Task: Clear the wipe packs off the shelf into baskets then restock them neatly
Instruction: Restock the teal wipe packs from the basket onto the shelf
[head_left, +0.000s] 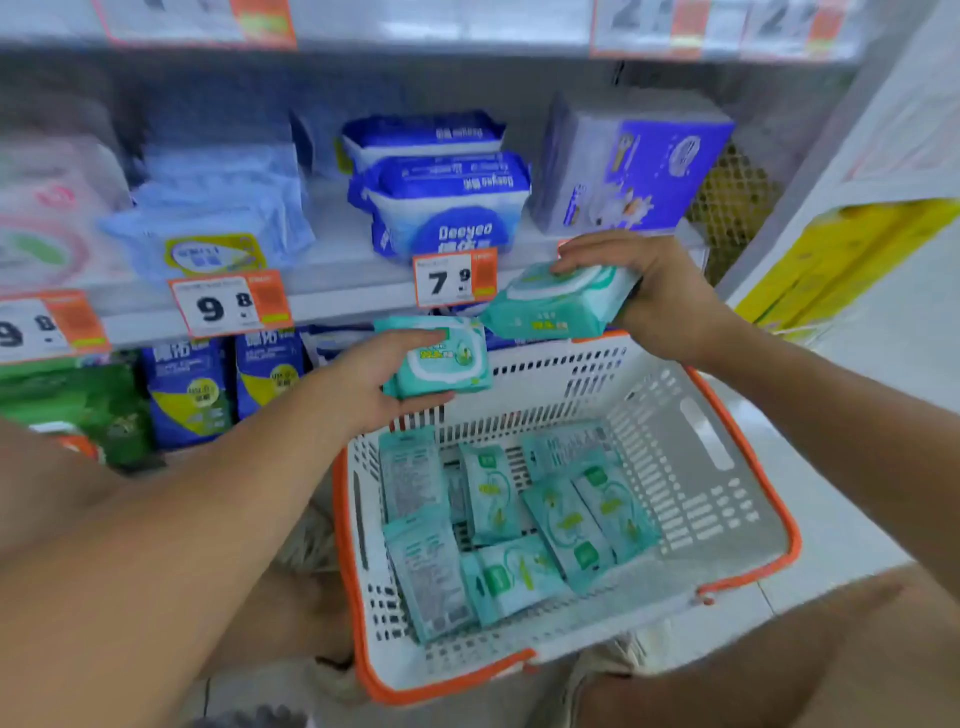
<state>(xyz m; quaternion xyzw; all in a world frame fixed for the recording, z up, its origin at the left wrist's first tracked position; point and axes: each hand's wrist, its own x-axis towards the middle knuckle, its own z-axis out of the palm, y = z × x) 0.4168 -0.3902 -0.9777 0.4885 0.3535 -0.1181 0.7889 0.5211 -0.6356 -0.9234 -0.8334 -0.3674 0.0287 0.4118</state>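
— So, where are the hands?

— Both are raised over the white basket, which has an orange rim. The left hand reaches forward with its forearm stretched across the lower left, palm turned up and inward, the thumb lying over the top of a teal wipe pack and the fingers curled beneath it.

— And the other?

— The right hand comes in from the right, wrist bent, its fingers wrapped over the far end of a second teal pack, held tilted just before the shelf edge near the 7.9 price tag.

— The remaining packs?

— Several small teal packs lie loosely on the basket floor, some face up, some face down. On the shelf above stand blue-and-white Deeyeo packs, with a purple box beside them.
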